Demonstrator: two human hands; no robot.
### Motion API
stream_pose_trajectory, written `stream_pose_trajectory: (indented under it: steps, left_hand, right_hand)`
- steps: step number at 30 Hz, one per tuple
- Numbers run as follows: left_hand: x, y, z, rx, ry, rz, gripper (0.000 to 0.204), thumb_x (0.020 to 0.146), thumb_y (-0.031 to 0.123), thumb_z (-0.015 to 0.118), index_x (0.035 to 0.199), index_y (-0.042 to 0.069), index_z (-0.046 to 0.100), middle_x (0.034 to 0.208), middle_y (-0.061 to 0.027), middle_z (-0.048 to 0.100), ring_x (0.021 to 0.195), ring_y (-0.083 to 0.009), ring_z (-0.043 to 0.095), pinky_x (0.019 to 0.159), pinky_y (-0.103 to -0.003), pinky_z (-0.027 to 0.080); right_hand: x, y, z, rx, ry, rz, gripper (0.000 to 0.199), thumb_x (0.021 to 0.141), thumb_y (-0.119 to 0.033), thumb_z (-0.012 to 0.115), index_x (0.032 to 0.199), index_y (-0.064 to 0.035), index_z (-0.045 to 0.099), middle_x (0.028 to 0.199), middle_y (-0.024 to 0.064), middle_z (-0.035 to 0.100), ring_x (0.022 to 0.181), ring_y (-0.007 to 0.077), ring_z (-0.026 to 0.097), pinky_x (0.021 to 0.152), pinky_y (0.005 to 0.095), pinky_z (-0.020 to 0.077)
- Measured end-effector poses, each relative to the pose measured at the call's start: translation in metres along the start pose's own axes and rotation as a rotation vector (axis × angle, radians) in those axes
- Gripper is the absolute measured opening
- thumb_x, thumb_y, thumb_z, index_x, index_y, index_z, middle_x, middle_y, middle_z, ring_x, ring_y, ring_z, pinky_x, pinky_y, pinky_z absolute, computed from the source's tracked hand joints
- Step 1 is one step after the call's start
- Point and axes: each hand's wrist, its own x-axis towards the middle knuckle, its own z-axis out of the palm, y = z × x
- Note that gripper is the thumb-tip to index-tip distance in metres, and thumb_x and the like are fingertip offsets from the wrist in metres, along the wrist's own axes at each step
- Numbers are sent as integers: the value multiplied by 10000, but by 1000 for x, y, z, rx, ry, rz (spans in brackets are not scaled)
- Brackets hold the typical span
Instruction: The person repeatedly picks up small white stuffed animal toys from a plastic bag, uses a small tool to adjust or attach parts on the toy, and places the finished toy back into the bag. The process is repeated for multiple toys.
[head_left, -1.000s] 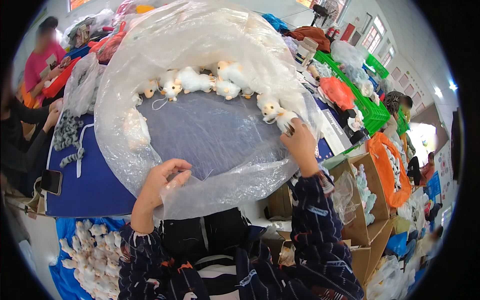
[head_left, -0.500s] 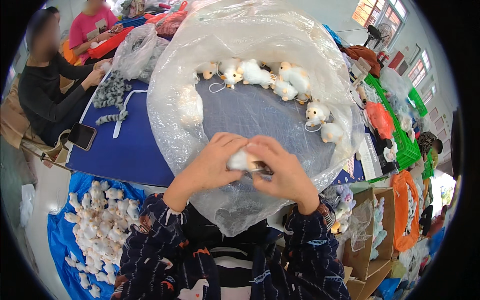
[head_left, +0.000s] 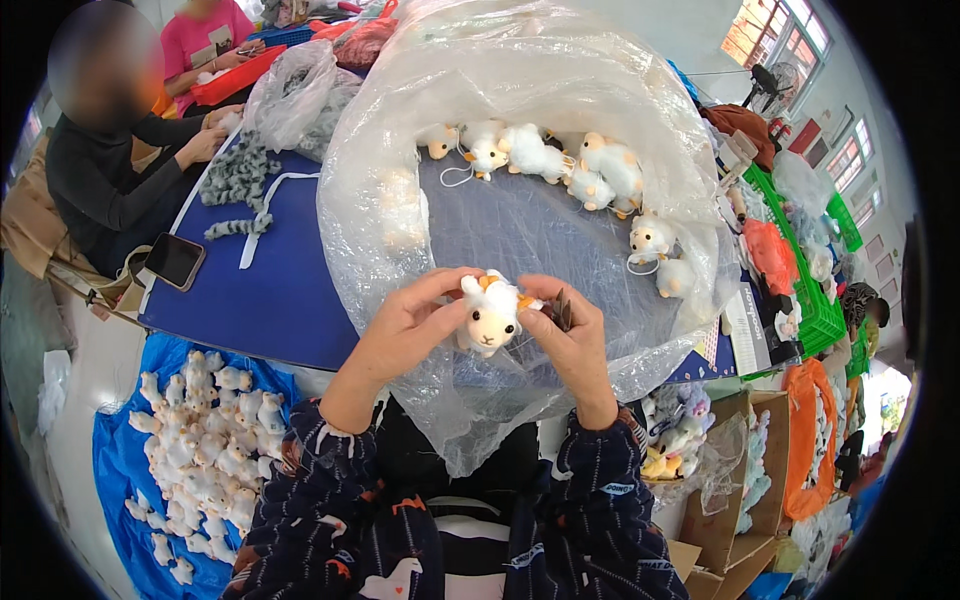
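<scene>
A small white plush sheep with a cream face, black eyes and orange horns is held face up between my hands, above the near part of a clear plastic bag. My left hand grips its left side with fingers and thumb. The thumb and fingers of my right hand pinch the horn on the other side. A small dark tool is tucked in that same hand; its kind is unclear. Inside the bag, several like sheep lie along the far rim, some with white cord loops.
Left on the blue table are a phone and grey striped plush pieces. Two people sit beyond. White plush pieces fill a blue sheet on the floor. Green crates and a cardboard box stand at right.
The sheep has turned so its face now shows upward. My right hand has shifted right, from over the toy to its side, and the dark tool has moved away from it.
</scene>
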Motion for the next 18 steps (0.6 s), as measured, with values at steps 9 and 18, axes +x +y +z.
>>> stream_pose_trajectory:
  steps: [9,18]
  left_hand:
    - [-9,-22,20,145,234,175,146,839,59,630,956,-9,575,1045,-85,603,945,-126,576,816,-263,466]
    - [0,-33,17,577,188,230,607,677,125,759,1167,48,409,1082,-133,586,1020,-236,580,867,-337,444]
  right_hand:
    - [-8,2,6,135,1,92,197,855,-159,652,959,-1,597,825,-13,593,694,21,490,603,178,401]
    - [-10,-4,-1,-83,60,26,255,816,-95,667,1045,-8,596,833,0,612,633,26,478,552,183,394]
